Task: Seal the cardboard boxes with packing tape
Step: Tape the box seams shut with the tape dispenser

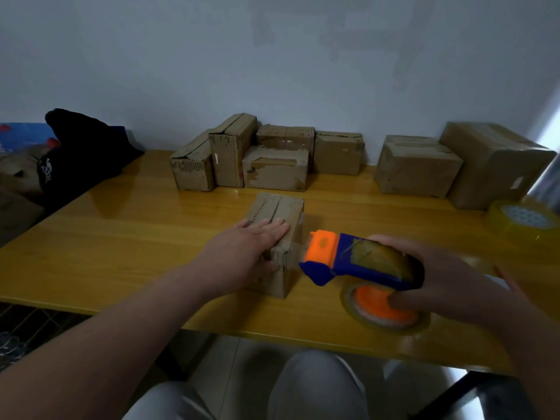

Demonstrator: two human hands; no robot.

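Fingers (274,227) of the left hand (248,242) lie straight and close together, flat on top of a small cardboard box (280,209), with the palm over its near edge and the thumb down on its near face. The box stands on the yellow wooden desk (136,237), near the front edge and roughly in the middle, its top flaps meeting in a seam that runs away from the person. The right hand (445,280) curls round a blue and orange tape dispenser (345,262), fingers over the top and thumb pressed against the orange hub. The dispenser is held just to the right of the box, with its orange nose pointing at the box's upper right edge. A clear strip of tape appears to run between nose and box, though blur makes this uncertain. The tape roll (363,316) on the dispenser hangs just above the desk.

Along the back of the desk, against the pale wall, sits a cluster of worn boxes (272,168), and well to the right of them two larger boxes (418,168). A spare roll of clear tape (521,221) lies flat near the right edge. A black cloth item (81,147) rests off the left end.
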